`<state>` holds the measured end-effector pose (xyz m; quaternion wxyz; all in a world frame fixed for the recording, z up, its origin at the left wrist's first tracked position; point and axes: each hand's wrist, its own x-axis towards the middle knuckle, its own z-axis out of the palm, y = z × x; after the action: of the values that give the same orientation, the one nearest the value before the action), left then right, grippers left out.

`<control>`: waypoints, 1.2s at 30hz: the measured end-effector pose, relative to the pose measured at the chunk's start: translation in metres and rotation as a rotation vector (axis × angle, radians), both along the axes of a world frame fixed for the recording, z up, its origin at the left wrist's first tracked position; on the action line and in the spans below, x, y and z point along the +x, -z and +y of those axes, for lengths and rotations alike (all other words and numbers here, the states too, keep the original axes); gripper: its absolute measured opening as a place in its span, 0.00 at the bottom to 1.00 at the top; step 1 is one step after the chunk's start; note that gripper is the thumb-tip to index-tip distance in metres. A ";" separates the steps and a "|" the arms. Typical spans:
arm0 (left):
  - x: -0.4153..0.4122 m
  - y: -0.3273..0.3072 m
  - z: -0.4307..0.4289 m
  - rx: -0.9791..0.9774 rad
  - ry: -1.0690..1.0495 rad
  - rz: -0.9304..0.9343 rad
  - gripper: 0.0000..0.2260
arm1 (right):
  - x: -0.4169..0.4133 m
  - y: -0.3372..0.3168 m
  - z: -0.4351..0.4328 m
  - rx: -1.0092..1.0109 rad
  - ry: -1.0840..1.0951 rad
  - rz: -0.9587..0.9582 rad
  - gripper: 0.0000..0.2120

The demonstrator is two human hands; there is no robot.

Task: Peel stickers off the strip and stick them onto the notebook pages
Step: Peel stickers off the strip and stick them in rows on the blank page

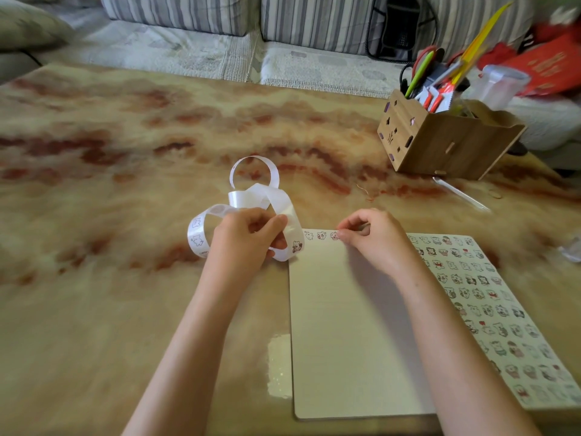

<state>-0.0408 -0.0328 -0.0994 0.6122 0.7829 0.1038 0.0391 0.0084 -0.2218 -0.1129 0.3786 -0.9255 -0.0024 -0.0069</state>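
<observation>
Right page filled, left page barely begun: right grip pinched a third sticker onto its 12 o'clock edge while left grip clamped the curled strip at that page's 10 o'clock.

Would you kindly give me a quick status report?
Left hand grips sticker strip. Right hand pinches sticker at notebook page top edge. Nothing in the way.

A glossy tabletop marbled in beige and rust spread out on every side of the grip. Far beyond the grip stood a sofa with grey-striped back cushions and a pale quilted seat cover. Soft, even light fell, and a pale glinting patch lay nearer than the grip.
</observation>
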 end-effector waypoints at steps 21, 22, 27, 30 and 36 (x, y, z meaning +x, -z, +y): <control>0.001 -0.007 0.000 -0.096 -0.023 -0.107 0.10 | -0.030 -0.030 0.035 0.458 -0.349 -0.088 0.08; 0.001 -0.008 0.000 -0.114 -0.018 -0.101 0.11 | -0.030 -0.030 0.036 0.461 -0.339 -0.108 0.08; 0.001 -0.011 -0.002 -0.189 0.020 -0.053 0.14 | -0.030 -0.028 0.037 0.456 -0.291 -0.145 0.07; 0.000 -0.010 -0.001 -0.172 0.048 -0.026 0.11 | -0.029 -0.027 0.036 0.472 -0.271 -0.173 0.07; 0.001 -0.009 -0.002 -0.152 0.047 -0.026 0.08 | -0.029 -0.026 0.035 0.439 -0.277 -0.216 0.06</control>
<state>-0.0401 -0.0347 -0.0907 0.6718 0.7359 0.0801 0.0271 -0.0202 -0.1867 -0.0869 0.5649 -0.8061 -0.1677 -0.0538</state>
